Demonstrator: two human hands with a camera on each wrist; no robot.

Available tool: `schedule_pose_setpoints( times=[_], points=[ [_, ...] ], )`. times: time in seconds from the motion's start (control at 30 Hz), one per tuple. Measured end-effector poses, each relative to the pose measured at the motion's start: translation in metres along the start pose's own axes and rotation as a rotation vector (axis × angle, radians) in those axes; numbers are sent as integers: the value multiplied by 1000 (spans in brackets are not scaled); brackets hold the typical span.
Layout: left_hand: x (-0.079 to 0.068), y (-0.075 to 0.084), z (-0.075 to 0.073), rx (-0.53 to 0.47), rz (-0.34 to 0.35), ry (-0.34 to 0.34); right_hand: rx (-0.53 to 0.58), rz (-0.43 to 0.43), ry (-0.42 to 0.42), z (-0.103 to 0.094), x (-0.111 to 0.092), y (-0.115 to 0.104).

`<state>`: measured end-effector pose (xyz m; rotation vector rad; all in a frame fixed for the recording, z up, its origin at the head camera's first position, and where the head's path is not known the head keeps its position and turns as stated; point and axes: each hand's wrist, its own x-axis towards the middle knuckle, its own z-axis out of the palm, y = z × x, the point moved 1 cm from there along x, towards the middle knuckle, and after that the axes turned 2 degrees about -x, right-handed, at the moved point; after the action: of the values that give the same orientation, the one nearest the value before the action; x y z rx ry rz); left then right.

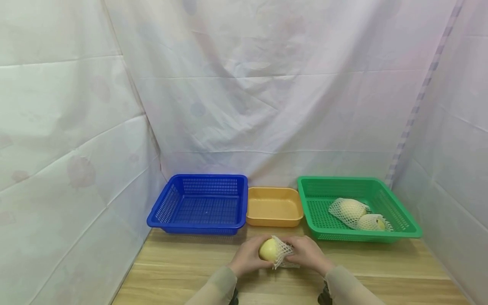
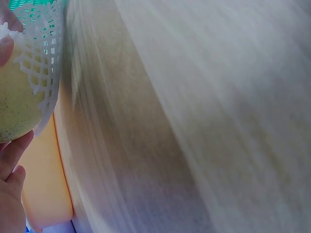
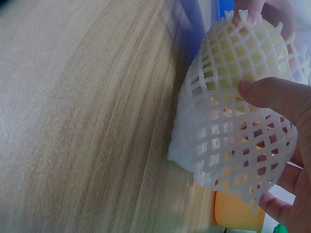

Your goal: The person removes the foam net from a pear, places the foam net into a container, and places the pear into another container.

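Just in front of the yellow tray, both hands are at a pale yellow pear [image 1: 268, 250] half inside a white foam net sleeve [image 1: 281, 251]. My left hand [image 1: 247, 255] grips the pear's bare side from the left. Fine dark specks show on its skin in the left wrist view. On the right, my right hand [image 1: 307, 251] holds the foam net sleeve, with the thumb lying on the mesh and the other fingers behind it. In the right wrist view the sleeve's near part hangs loose, without fruit in it, and the pear fills its far end.
A blue basket [image 1: 207, 228] stands at the back left with nothing in it. Beside it is a small yellow tray [image 1: 274, 222]. The green basket [image 1: 404, 228] at the back right holds two netted pears [image 1: 351, 210]. White cloth [image 1: 263, 106] hangs behind and at both sides.
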<state>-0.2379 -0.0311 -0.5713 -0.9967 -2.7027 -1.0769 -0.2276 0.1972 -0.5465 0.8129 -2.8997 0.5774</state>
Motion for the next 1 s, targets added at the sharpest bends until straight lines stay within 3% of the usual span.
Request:
schedule_pose_setpoints(
  times=[0.37, 1.0],
  points=[
    [0, 2, -2, -21, -37, -9, 19, 10, 9, 0, 0, 0],
    [-1, 0, -4, -34, -48, -4, -57, -24, 56, 0, -1, 5]
  ],
)
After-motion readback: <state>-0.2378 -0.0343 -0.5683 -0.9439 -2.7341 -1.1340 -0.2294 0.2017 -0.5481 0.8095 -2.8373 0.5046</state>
